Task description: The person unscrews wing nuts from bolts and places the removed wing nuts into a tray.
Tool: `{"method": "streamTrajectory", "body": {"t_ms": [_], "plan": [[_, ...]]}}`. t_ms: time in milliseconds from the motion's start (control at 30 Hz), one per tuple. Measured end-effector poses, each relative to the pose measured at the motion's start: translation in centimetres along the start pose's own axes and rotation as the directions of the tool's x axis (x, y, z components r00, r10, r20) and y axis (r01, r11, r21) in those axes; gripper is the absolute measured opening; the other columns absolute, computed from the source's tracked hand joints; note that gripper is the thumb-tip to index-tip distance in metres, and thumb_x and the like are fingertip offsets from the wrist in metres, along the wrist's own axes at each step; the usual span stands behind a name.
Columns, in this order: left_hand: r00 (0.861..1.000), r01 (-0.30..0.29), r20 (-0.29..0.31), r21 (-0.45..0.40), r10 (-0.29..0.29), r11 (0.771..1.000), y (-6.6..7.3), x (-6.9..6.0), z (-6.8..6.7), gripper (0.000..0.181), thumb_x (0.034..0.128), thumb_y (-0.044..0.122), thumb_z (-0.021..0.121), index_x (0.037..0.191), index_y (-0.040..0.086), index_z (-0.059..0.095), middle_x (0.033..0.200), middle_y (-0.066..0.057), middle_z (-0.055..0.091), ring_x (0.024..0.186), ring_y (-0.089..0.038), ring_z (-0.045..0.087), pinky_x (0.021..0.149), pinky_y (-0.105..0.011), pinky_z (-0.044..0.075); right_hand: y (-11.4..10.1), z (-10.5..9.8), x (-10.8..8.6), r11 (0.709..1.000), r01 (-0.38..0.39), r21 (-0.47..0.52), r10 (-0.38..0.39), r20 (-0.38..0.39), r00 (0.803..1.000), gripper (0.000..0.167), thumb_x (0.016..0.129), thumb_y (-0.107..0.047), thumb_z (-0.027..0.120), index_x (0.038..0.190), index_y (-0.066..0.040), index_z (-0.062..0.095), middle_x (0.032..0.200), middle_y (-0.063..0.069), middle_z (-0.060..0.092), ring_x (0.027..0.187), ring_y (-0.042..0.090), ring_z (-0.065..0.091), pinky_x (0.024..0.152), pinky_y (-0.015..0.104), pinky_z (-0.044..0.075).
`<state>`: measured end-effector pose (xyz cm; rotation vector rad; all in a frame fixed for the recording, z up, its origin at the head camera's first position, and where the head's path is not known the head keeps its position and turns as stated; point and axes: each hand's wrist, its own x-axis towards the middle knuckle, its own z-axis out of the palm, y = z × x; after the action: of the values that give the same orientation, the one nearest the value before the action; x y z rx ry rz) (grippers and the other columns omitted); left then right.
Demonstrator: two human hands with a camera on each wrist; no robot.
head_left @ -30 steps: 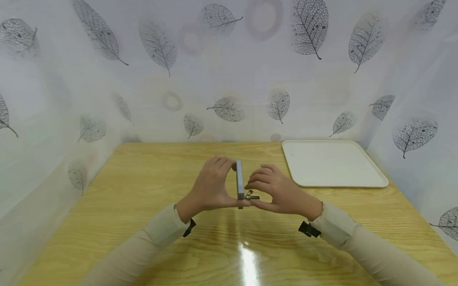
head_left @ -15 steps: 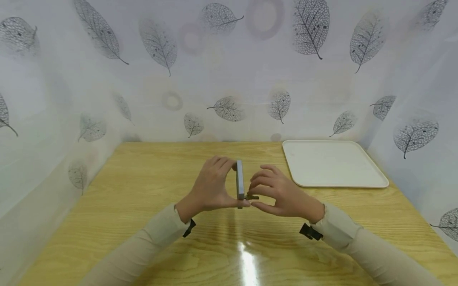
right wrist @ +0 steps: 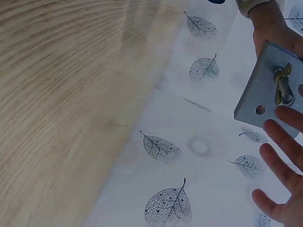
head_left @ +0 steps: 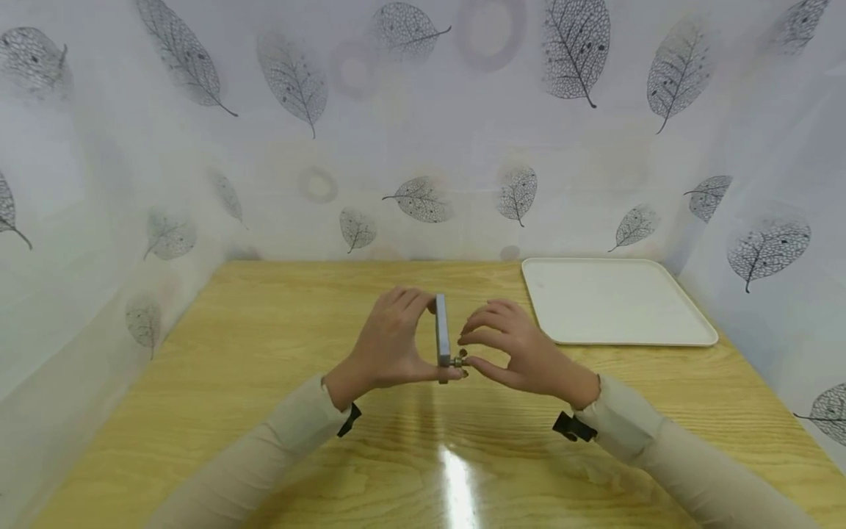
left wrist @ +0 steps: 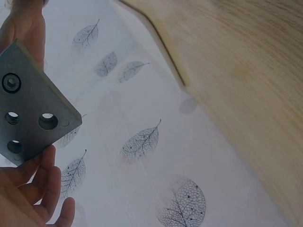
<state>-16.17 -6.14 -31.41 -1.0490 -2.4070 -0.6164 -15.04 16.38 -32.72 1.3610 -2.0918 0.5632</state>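
Observation:
A grey metal plate (head_left: 442,330) stands on edge in my left hand (head_left: 390,338), thumb at its near edge and fingers at its far edge. From its right face sticks a bolt with a brass-coloured wing nut (head_left: 460,360); in the right wrist view the wing nut (right wrist: 282,85) sits around the bolt. My right hand (head_left: 522,353) is beside it, thumb tip at the bolt's end and other fingers loosely bent above. The left wrist view shows the plate's other face (left wrist: 35,104), with several holes and a socket screw head (left wrist: 11,83), fingers (left wrist: 45,175) on its edge.
A white rectangular tray (head_left: 617,301) lies at the back right of the wooden table (head_left: 297,308). Leaf-patterned sheeting (head_left: 423,132) stands around the back and sides. Black bands are on both wrists.
The wing nut has turned, its wings now pointing up and down. My right thumb has shifted up to the bolt's end after the fingers moved slightly away. My left hand holds the plate almost still.

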Motion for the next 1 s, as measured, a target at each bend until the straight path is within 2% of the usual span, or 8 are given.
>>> {"method": "streamTrajectory", "body": {"t_ms": [167, 300, 533, 800, 900, 1000], "plan": [[1.0, 0.002, 0.005, -0.002, -0.002, 1.0, 0.0, 0.0, 0.0, 0.078, 0.0529, 0.064, 0.079, 0.105, 0.01, 0.057, 0.098, -0.002, 0.06, 0.096, -0.019, 0.051, 0.089, -0.04, 0.043, 0.3, 0.4, -0.1, 0.996, -0.088, 0.011, 0.087, 0.091, 0.992, 0.042, 0.096, -0.047, 0.044, 0.101, -0.012, 0.067, 0.1, 0.0, 0.065, 0.101, 0.019, 0.055, 0.093, 0.043, 0.04], [1.0, 0.004, 0.007, -0.003, -0.004, 1.0, -0.1, -0.1, 0.1, 0.078, 0.0533, 0.064, 0.079, 0.105, 0.01, 0.057, 0.098, -0.001, 0.059, 0.097, -0.019, 0.05, 0.089, -0.04, 0.043, 0.3, 0.5, -0.2, 0.995, -0.096, 0.035, 0.091, 0.121, 0.988, 0.04, 0.096, -0.046, 0.045, 0.097, -0.013, 0.067, 0.099, -0.001, 0.065, 0.099, 0.017, 0.055, 0.094, 0.042, 0.039], [1.0, 0.006, 0.012, -0.005, -0.006, 1.0, -0.2, -0.1, 0.0, 0.077, 0.0538, 0.063, 0.079, 0.104, 0.009, 0.057, 0.097, -0.004, 0.06, 0.096, -0.02, 0.051, 0.089, -0.04, 0.043, -0.1, 0.0, 0.1, 0.999, 0.007, 0.052, -0.009, 0.039, 0.999, 0.032, 0.096, -0.04, 0.046, 0.091, -0.015, 0.066, 0.094, -0.001, 0.064, 0.097, 0.017, 0.057, 0.095, 0.048, 0.039], [1.0, 0.013, -0.001, 0.001, -0.013, 1.0, -0.2, 0.0, 0.0, 0.078, 0.0523, 0.064, 0.08, 0.103, 0.009, 0.057, 0.096, -0.002, 0.059, 0.095, -0.02, 0.051, 0.089, -0.041, 0.043, -0.8, -0.3, 0.2, 0.994, 0.104, 0.045, -0.104, 0.002, 0.995, 0.028, 0.095, -0.033, 0.051, 0.084, -0.017, 0.071, 0.094, 0.0, 0.065, 0.097, 0.019, 0.058, 0.094, 0.052, 0.04], [1.0, 0.008, -0.001, -0.004, -0.008, 1.0, -0.2, 0.0, 0.2, 0.077, 0.0523, 0.063, 0.08, 0.102, 0.009, 0.057, 0.095, -0.002, 0.059, 0.094, -0.019, 0.051, 0.088, -0.04, 0.044, -0.7, -0.2, 0.1, 0.994, 0.099, 0.05, -0.098, -0.012, 0.995, 0.026, 0.095, -0.032, 0.052, 0.085, -0.016, 0.07, 0.095, 0.002, 0.064, 0.097, 0.02, 0.058, 0.093, 0.051, 0.04], [1.0, 0.005, 0.003, -0.011, -0.005, 1.0, -0.2, -0.1, 0.3, 0.077, 0.0528, 0.064, 0.079, 0.103, 0.01, 0.057, 0.096, -0.001, 0.059, 0.094, -0.019, 0.051, 0.088, -0.039, 0.043, -0.4, -0.1, 0.1, 0.997, 0.051, 0.053, -0.051, 0.003, 0.999, 0.028, 0.095, -0.036, 0.051, 0.09, -0.014, 0.069, 0.099, 0.003, 0.064, 0.098, 0.02, 0.057, 0.093, 0.047, 0.041]]}}
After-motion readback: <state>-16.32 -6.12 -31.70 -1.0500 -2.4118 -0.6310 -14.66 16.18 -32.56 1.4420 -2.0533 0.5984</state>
